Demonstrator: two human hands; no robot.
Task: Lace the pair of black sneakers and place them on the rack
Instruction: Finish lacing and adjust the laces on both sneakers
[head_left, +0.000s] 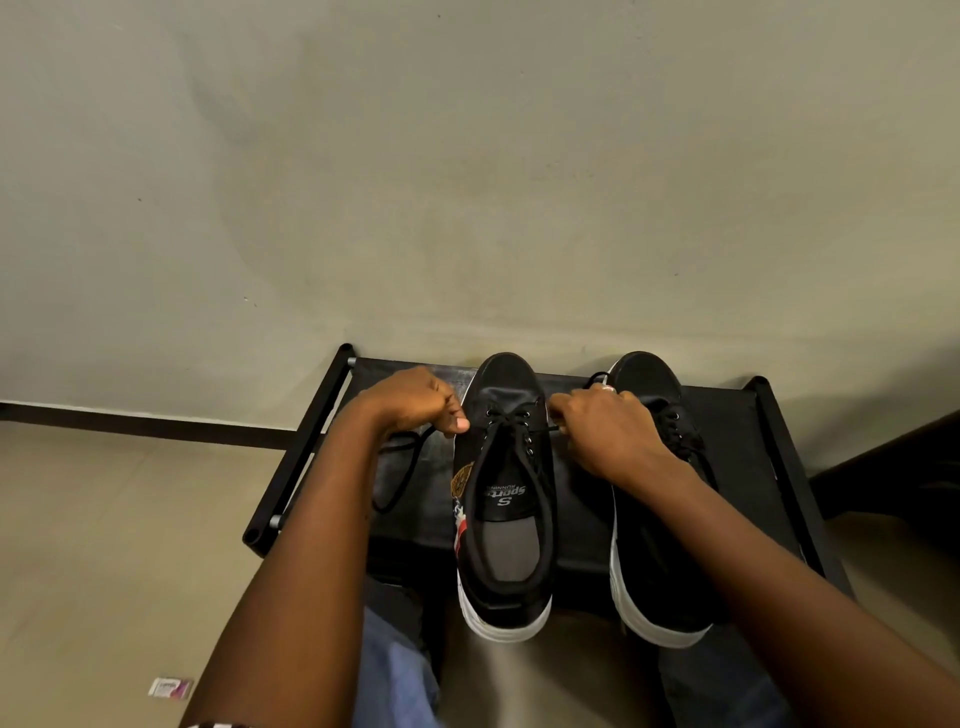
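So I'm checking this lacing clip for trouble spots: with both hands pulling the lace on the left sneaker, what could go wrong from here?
1. The black white-soled left sneaker overhangs the front edge of the black fabric-topped rack; a hard tug could tip it off.
2. The left hand holds a long slack loop of black lace, while the right hand has little showing, so the ends may finish uneven.

Dim, warm, even indoor light. My forearms throw soft shadows over the black rack, where dark detail merges. Focus is sharp centrally; wide-angle distortion bends the frame edges. No glare noted.
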